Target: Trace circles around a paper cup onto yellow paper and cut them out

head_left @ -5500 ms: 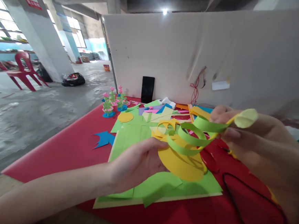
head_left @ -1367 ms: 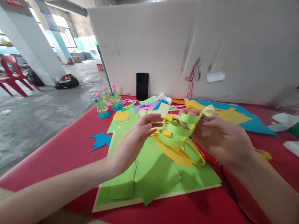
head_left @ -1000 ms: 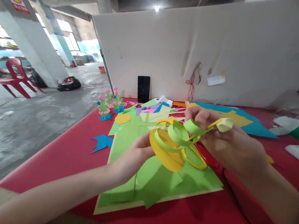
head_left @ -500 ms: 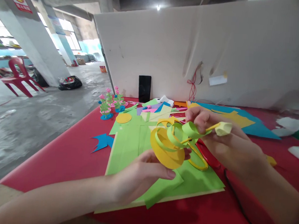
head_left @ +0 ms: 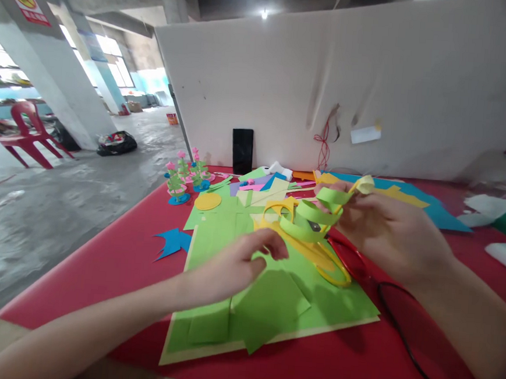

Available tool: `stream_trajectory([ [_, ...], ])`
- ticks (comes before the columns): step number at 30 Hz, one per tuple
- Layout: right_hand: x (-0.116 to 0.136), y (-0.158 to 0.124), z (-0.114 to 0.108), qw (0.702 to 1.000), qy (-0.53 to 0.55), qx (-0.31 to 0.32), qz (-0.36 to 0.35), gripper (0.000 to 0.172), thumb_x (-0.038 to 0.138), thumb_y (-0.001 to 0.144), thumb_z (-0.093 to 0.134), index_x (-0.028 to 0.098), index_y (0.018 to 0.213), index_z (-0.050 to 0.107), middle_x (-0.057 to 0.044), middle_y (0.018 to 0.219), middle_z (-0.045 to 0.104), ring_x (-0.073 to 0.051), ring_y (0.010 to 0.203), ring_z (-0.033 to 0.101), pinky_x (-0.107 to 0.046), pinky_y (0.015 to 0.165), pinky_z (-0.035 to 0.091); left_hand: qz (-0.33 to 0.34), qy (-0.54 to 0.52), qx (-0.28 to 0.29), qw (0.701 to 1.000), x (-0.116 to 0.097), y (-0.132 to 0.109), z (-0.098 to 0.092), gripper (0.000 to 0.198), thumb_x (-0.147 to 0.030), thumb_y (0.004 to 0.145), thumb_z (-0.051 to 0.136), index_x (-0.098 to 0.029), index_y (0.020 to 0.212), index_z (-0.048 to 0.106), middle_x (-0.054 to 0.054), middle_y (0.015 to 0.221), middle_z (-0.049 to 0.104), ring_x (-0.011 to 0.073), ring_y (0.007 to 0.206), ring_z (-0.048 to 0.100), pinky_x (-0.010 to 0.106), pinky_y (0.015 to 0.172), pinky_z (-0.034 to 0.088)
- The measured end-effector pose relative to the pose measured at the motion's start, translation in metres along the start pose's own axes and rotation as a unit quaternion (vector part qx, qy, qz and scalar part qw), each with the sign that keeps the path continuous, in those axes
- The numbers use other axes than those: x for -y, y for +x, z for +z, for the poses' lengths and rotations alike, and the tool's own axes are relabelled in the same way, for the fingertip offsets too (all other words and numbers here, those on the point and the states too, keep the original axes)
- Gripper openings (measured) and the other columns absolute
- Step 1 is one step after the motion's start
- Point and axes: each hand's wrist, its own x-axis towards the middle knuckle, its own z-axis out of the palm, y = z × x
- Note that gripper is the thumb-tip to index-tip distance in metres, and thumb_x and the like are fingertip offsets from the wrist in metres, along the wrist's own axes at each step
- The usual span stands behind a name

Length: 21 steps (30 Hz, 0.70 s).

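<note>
My right hand (head_left: pixel 390 229) is closed on a paper flower, tilted above the green sheets. The paper flower has a pale yellow bud (head_left: pixel 365 185), a light green spiral strip (head_left: pixel 308 232) around a yellow stem, and a yellow round base (head_left: pixel 303 246) seen nearly edge-on. My left hand (head_left: pixel 251 259) is apart from it on the left, holding nothing, fingers loosely bent and thumb apart. Under both hands lie green paper sheets (head_left: pixel 212 268). Just below the flower are a yellow loop-shaped handle (head_left: pixel 338 278) and a red tool (head_left: pixel 348 252), partly hidden.
Finished small paper flowers (head_left: pixel 179 178) stand at the back left of the red table (head_left: pixel 129 261). A yellow paper disc (head_left: pixel 208 201), blue scraps (head_left: pixel 172 243) and coloured offcuts lie around. A black phone (head_left: pixel 242 150) leans on the white partition. A black cord (head_left: pixel 407 342) runs along the right.
My left hand has let go of the yellow base and drawn back to the left. My right hand has raised and turned the flower more upright.
</note>
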Motion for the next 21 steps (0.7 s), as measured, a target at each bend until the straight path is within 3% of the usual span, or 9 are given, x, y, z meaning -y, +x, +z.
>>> stream_trajectory([
  [6, -0.009, 0.005, -0.003, 0.998, 0.009, 0.046, 0.033, 0.02, 0.009, 0.072, 0.048, 0.017, 0.062, 0.063, -0.001, 0.069, 0.053, -0.013, 0.066, 0.044, -0.023, 0.055, 0.04, 0.157, 0.123, -0.172, 0.965, -0.016, 0.005, -0.022, 0.01, -0.014, 0.085, 0.044, -0.02, 0.088, 0.051, 0.001, 0.087, 0.052, 0.0146, 0.086, 0.05, 0.026, 0.078, 0.04],
  [9, -0.015, 0.005, -0.002, 0.997, 0.0, 0.074, 0.029, 0.021, 0.011, 0.072, 0.05, 0.017, 0.054, 0.06, -0.002, 0.069, 0.054, -0.013, 0.065, 0.044, -0.023, 0.055, 0.039, 0.223, 0.216, -0.172, 0.935, -0.027, -0.001, -0.019, 0.003, -0.018, 0.083, 0.056, -0.02, 0.084, 0.054, 0.001, 0.08, 0.056, 0.0135, 0.078, 0.052, 0.025, 0.073, 0.04],
  [13, -0.018, 0.001, 0.001, 0.996, -0.031, 0.086, 0.023, 0.021, 0.012, 0.075, 0.048, 0.018, 0.058, 0.059, 0.0, 0.069, 0.051, -0.013, 0.068, 0.043, -0.023, 0.06, 0.038, 0.268, 0.304, -0.142, 0.903, -0.031, -0.004, -0.012, 0.01, -0.023, 0.077, 0.067, -0.02, 0.075, 0.058, 0.0, 0.069, 0.061, 0.015, 0.07, 0.052, 0.03, 0.072, 0.039],
  [21, -0.021, -0.002, 0.006, 0.992, -0.094, 0.078, -0.012, 0.015, 0.014, 0.076, 0.049, 0.021, 0.067, 0.059, 0.002, 0.07, 0.051, -0.012, 0.067, 0.041, -0.023, 0.061, 0.038, 0.225, 0.33, -0.167, 0.901, -0.026, 0.002, -0.017, 0.011, -0.03, 0.079, 0.065, -0.02, 0.074, 0.063, 0.0, 0.068, 0.063, 0.0155, 0.07, 0.054, 0.031, 0.078, 0.039],
])
